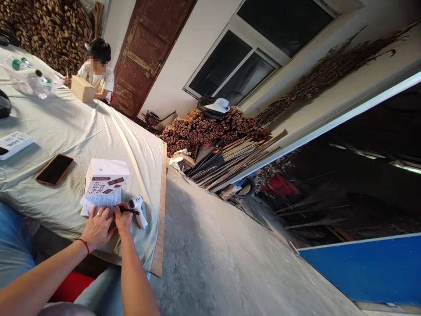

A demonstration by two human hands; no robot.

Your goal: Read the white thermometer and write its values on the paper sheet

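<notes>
My left hand (99, 227), with a ring and a red wrist cord, lies with its fingers spread over a sheet of printed or handwritten paper (105, 199) near the table's front edge. In my right hand (123, 223) is a black pen (130, 210), gripped close to the paper's right side; its tip is hard to see. Just behind the paper stands a white box (107, 171) labelled "Super Meal". A white and blue infrared thermometer (140, 212) lies right of my right hand. To the left rests a dark-screened phone (55, 170) in an orange-brown case.
A pale cloth covers the table (112, 136), whose wooden edge (161, 210) runs along the right. Across it sits a person (98, 77) behind a cardboard box (82, 89). A white device (16, 144) and a clear plastic container (31, 83) are at left. Bundled firewood (197, 131) lines the wall.
</notes>
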